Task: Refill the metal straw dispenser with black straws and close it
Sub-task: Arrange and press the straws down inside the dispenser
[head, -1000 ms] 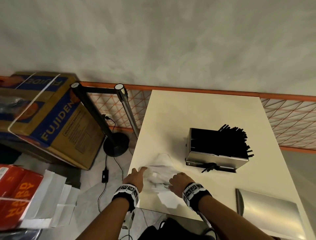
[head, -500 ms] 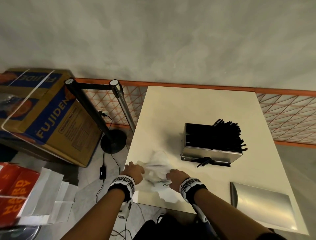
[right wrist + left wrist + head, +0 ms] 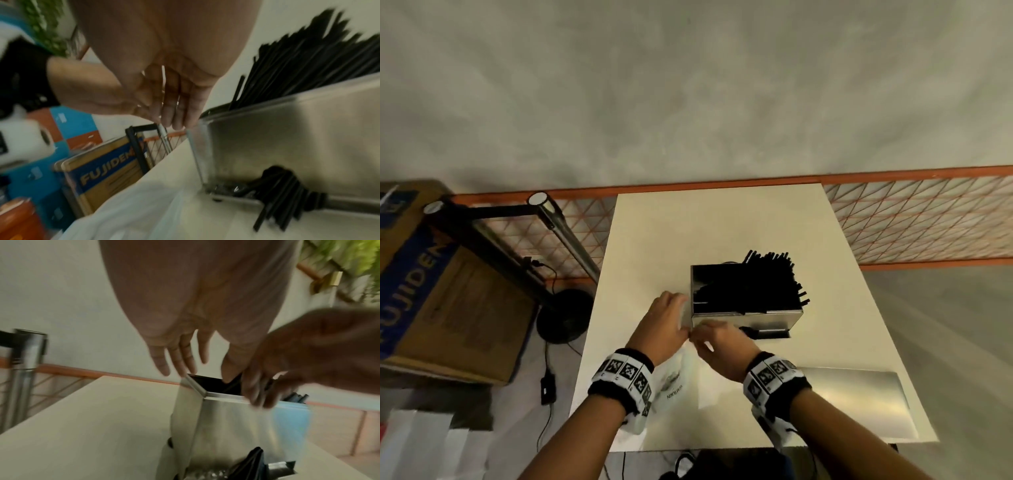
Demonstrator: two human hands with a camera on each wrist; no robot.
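Left hand (image 3: pixel 666 320): fingers extended, at the left wall of the straw dispenser (image 3: pixel 746 317). Right hand (image 3: pixel 717 344): fingers extended, at the dispenser's near left corner. Neither hand holds anything. The dispenser stands open mid-desk (image 3: pixel 722 226), black straws (image 3: pixel 767 284) protruding. Its lid (image 3: pixel 859 401) lies nearer, right.

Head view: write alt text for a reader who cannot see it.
Two hands reach an open metal straw dispenser on a white table, the left hand at its left side, the right hand at its front corner. Black straws fill it, jutting over the right edge; a metal lid lies nearer, right.
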